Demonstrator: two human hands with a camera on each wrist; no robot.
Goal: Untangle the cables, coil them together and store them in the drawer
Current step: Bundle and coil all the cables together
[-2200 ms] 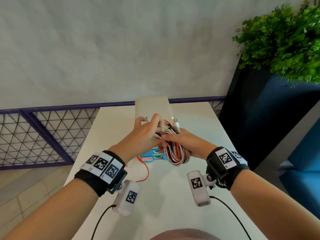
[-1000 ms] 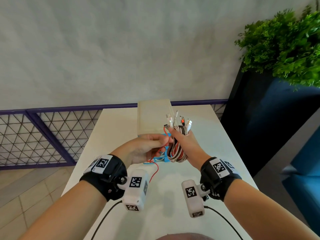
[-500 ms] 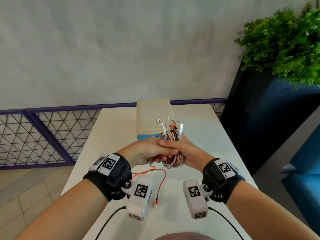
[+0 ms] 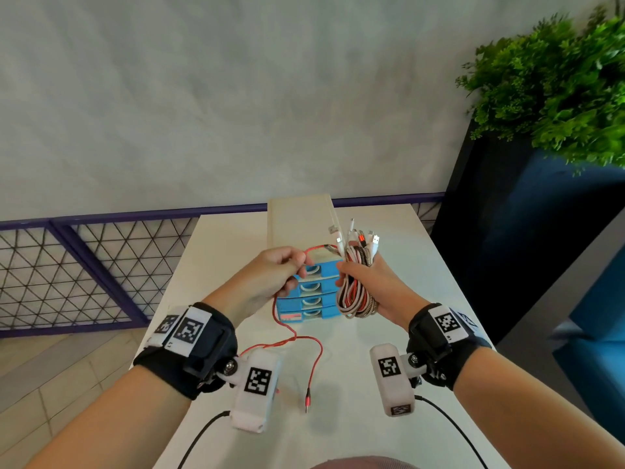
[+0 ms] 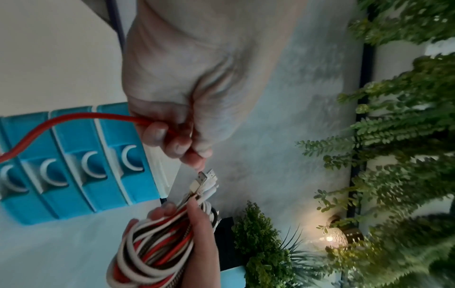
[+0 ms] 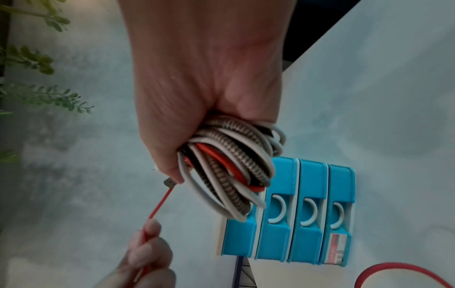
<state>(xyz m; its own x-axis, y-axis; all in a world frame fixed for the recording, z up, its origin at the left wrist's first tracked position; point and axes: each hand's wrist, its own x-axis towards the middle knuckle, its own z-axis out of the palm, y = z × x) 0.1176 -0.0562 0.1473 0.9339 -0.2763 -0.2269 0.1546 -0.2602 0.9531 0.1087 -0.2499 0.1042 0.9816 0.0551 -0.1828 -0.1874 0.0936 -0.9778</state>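
Note:
My right hand (image 4: 363, 275) grips a coiled bundle of white, red and braided cables (image 4: 355, 296), plug ends (image 4: 355, 235) sticking up above the fist; the same bundle (image 6: 229, 167) fills the right wrist view. My left hand (image 4: 274, 275) pinches a loose red cable (image 4: 294, 336) near its upper end, which runs across to the bundle. The rest of the red cable hangs down to the white table (image 4: 422, 265), its plug (image 4: 307, 401) near the front. Behind both hands stands a small unit of blue drawers (image 4: 311, 299), all closed (image 5: 74, 165).
The drawer unit has a beige top (image 4: 297, 221) and stands mid-table. A purple railing with mesh (image 4: 84, 265) runs behind and to the left. A dark planter with a green plant (image 4: 558, 79) stands to the right of the table.
The hands, joined at the bundle before, have drawn apart. My left hand has pulled the red cable out to the left, and more of it now trails on the table.

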